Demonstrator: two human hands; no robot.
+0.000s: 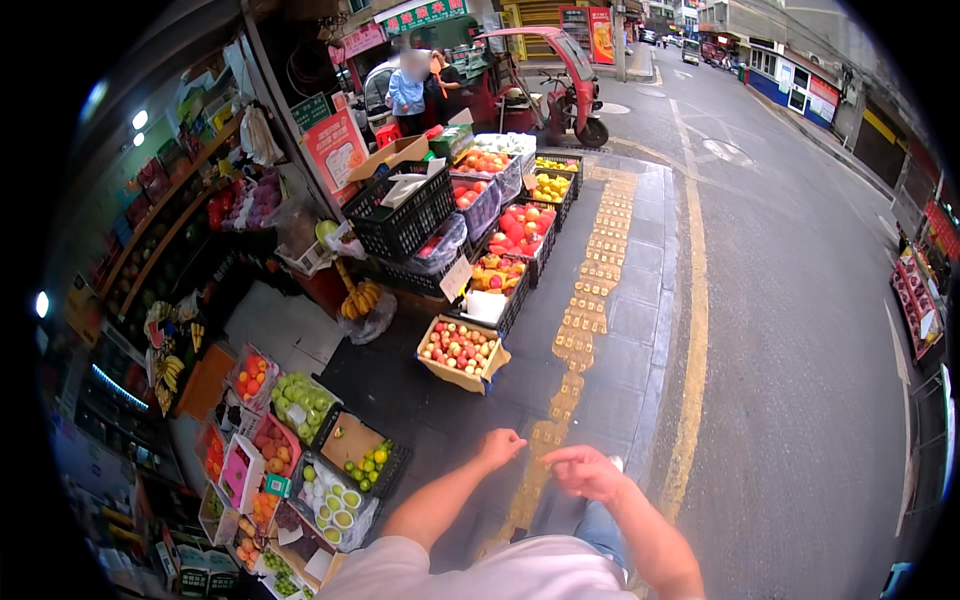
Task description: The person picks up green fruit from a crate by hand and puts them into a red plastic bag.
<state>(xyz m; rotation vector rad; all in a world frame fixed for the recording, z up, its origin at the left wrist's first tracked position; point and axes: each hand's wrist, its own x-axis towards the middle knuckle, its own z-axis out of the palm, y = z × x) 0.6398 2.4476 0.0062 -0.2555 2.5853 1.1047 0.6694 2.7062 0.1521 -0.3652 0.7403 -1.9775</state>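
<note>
My left hand (502,446) is held out in front of my body, its fingers curled in and the fingertips close together. I see nothing in it. To its right is my right hand (584,472), with the index finger stretched toward the left hand and a gap between the two. Nothing shows in that hand either. Both are in the air above the yellow tactile paving (550,434). A cardboard box of small red and yellow fruit (461,346) stands on the ground ahead of my left hand, apart from it.
Black crates of red fruit (521,231) line the left side ahead. Green citrus in a crate (366,466) and other produce lie at lower left. A red three-wheeler (560,85) and a person in blue (407,92) are farther on. The road (790,330) runs along my right.
</note>
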